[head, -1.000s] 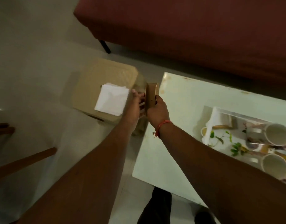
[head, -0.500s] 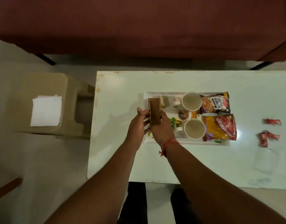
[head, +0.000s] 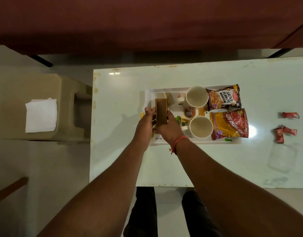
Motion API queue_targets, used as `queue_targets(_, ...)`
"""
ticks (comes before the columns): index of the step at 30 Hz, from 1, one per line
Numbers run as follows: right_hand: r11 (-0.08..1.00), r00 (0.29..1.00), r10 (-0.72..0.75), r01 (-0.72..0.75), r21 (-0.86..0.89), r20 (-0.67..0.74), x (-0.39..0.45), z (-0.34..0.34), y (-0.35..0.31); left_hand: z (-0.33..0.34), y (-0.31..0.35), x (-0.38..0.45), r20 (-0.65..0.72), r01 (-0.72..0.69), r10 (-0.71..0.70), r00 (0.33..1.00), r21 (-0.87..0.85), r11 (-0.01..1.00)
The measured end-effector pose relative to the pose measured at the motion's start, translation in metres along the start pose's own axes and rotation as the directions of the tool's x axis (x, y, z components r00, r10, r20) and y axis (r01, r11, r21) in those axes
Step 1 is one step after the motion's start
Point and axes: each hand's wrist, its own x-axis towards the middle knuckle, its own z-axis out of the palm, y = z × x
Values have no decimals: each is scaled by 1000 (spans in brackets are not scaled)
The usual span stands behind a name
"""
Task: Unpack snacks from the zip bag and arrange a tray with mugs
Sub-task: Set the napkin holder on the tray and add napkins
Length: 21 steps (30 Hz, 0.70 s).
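A white printed tray (head: 171, 90) lies on the pale table (head: 123, 161). Two empty white mugs stand in it, one at the back (head: 197, 96) and one at the front (head: 201, 127). A salted peanuts packet (head: 223, 99) and a red-and-yellow snack packet (head: 230, 124) lie at the tray's right end. Over the tray's left end both hands hold a brown wooden holder (head: 161, 113) upright: my left hand (head: 146, 124) grips its left side, my right hand (head: 169, 129) its right side. The clear zip bag (head: 282, 158) lies empty to the right.
Red candy wrappers (head: 290, 115) (head: 284, 133) lie on the table's right side. A beige stool (head: 44, 106) with a stack of white napkins (head: 41, 115) stands left of the table. A dark red sofa (head: 147, 23) runs along the far side.
My view and both hands swung right from the stool to the table. The wooden holder came along and now hangs over the tray's left end, slightly lower than half a second ago.
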Motion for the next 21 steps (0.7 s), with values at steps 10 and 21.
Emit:
queue_targets(10,918,952,-250,176,-354,-175,-21,7,-24,-51,-11,-1,-258,-188,221,940,147,971)
queue_targets(21,746,916,-305,399,-534,260,-6,149,-61,-242,-1,8,-491,-126,367,790,455,881)
